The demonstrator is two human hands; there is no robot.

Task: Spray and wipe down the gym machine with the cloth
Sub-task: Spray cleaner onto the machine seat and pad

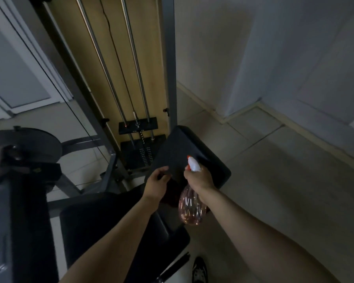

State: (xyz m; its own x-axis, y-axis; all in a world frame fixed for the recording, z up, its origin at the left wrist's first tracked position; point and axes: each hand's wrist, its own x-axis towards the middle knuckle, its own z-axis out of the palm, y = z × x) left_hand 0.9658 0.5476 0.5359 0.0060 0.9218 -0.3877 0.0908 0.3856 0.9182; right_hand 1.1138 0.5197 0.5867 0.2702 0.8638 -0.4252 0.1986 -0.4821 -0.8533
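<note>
A dark cloth (173, 154) is held up flat in front of the gym machine's black pad (213, 160); my left hand (156, 183) pinches its lower left corner. My right hand (199, 178) grips the neck of a clear pinkish spray bottle (190, 207) with a white and orange nozzle (193, 164) aimed at the cloth. The bottle's body hangs below my fist. Behind the cloth stands the machine's black weight stack (139, 152) on its chrome guide rods (108, 76).
A grey upright frame post (170, 58) rises just behind the pad. A round black disc and lever parts (27, 146) sit at the left. A black seat pad (102, 217) lies below my arms. Tiled floor and a wall corner (260, 103) lie to the right. A shoe (199, 269) shows at the bottom.
</note>
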